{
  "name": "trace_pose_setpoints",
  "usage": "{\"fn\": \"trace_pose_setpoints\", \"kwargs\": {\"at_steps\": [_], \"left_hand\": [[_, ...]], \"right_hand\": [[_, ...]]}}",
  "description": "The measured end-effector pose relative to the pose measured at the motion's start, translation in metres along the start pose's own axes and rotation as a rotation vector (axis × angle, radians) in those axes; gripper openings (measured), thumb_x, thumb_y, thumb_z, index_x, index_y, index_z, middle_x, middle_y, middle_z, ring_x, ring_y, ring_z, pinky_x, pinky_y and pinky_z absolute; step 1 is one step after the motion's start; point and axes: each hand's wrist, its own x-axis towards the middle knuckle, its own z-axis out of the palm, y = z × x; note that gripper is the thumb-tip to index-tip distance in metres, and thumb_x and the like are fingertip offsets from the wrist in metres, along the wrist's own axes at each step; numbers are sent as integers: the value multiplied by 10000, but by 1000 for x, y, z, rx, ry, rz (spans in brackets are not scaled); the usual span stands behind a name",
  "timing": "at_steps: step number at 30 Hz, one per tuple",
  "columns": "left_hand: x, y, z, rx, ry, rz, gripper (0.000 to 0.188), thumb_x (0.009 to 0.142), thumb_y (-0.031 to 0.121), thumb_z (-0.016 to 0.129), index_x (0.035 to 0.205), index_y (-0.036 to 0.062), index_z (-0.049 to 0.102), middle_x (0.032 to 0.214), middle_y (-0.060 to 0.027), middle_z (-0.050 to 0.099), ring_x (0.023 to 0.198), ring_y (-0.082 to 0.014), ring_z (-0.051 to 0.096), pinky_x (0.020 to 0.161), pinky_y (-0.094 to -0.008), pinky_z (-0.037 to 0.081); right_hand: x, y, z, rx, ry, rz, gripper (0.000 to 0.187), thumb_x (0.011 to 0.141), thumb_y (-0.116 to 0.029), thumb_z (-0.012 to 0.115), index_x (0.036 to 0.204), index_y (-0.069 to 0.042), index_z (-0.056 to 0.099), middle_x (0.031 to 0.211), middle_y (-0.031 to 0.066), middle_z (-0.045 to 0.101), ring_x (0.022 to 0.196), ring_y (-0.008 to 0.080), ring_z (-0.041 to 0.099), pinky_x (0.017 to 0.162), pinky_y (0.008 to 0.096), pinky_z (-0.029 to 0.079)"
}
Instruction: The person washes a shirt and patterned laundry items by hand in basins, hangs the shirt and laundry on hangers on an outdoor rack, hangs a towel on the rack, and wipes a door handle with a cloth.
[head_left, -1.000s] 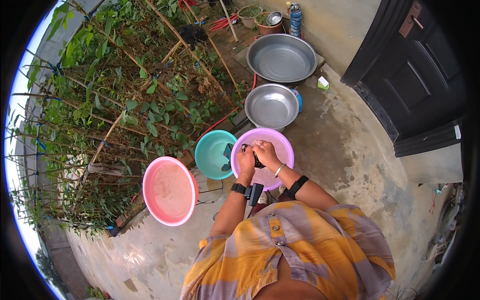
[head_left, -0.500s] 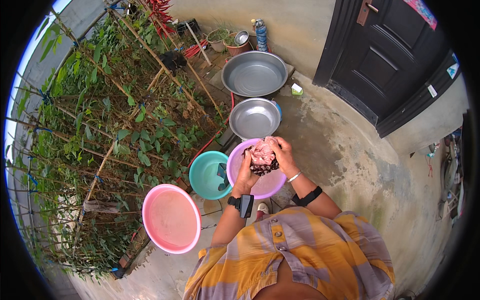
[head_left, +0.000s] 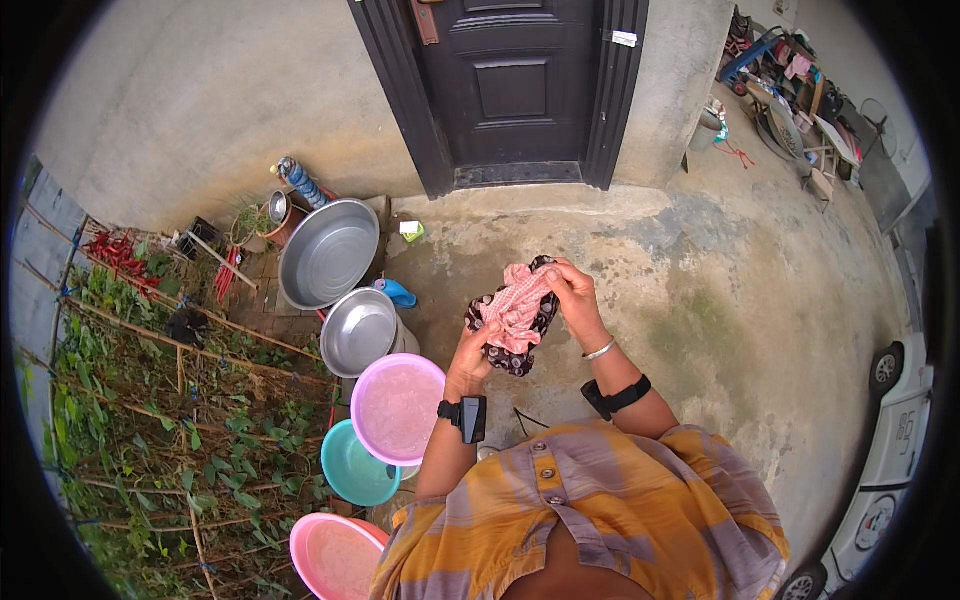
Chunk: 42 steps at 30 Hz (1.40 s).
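Observation:
A bunched cloth [head_left: 517, 306], pink checked in the middle and dark with pale circles around it, is held up between my hands. My left hand [head_left: 472, 357] pinches its lower left side. The upper right edge is gripped by the fingers of my right hand [head_left: 577, 296]. Below and left of the cloth stands a purple basin [head_left: 398, 408] with cloudy water, the nearest container to my left hand. A teal basin [head_left: 358, 472] and a pink basin [head_left: 335, 555] follow toward the lower left.
Two metal basins, a smaller one [head_left: 358, 335] and a larger one [head_left: 330, 253], continue the row up left, beside a blue bottle [head_left: 396, 293]. Staked plants [head_left: 200, 440] fill the left. A dark door [head_left: 515, 95] is ahead; a white vehicle [head_left: 880, 470] stands at right.
My view and body have turned right, so the basins now lie left of my hands. The cloth has moved from above the purple basin to over the concrete and is spread wider.

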Motion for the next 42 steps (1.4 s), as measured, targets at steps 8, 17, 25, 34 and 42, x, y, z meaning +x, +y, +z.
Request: {"fn": "trace_pose_setpoints", "kwargs": {"at_steps": [8, 17, 25, 34, 42], "left_hand": [[155, -158, 179, -439, -197, -211, 519, 770, 174, 541, 1214, -29, 365, 1167, -178, 486, 1037, -291, 502, 925, -409, 394], [280, -300, 396, -261, -167, -325, 434, 825, 208, 493, 1190, -9, 403, 1161, -156, 499, 1055, -302, 496, 901, -444, 413], [419, -432, 526, -289, -293, -374, 382, 824, 268, 483, 1122, 28, 467, 1066, -130, 556, 952, -273, 544, 842, -400, 444], [627, -609, 709, -431, -205, -649, 281, 889, 296, 319, 772, 140, 522, 725, 24, 564, 637, -139, 507, 590, -300, 410], [770, -880, 877, -664, -427, -1220, 315, 903, 301, 301, 854, 86, 526, 867, -17, 588, 797, -116, 540, 756, -268, 423]], "right_hand": [[-7, -91, -297, 535, 451, -33, 113, 846, -65, 522, 942, -18, 557, 856, 39, 580, 792, 119, 549, 731, 263, 454], [-75, -111, -535, 476, 554, 89, 359, 769, -4, 583, 1112, -33, 484, 1026, 58, 534, 946, 145, 515, 795, 274, 449], [-59, -84, -720, 448, 883, 99, 328, 706, 106, 421, 981, -33, 532, 870, 39, 552, 665, 110, 541, 570, 242, 479], [32, -127, -982, 100, 1155, 450, 108, 783, -14, 485, 850, -89, 523, 749, -4, 539, 660, 102, 547, 525, 273, 508], [25, -163, -1203, 54, 1273, 225, 387, 787, -163, 618, 1142, -76, 489, 907, 42, 554, 750, 105, 537, 594, 235, 450]]}}
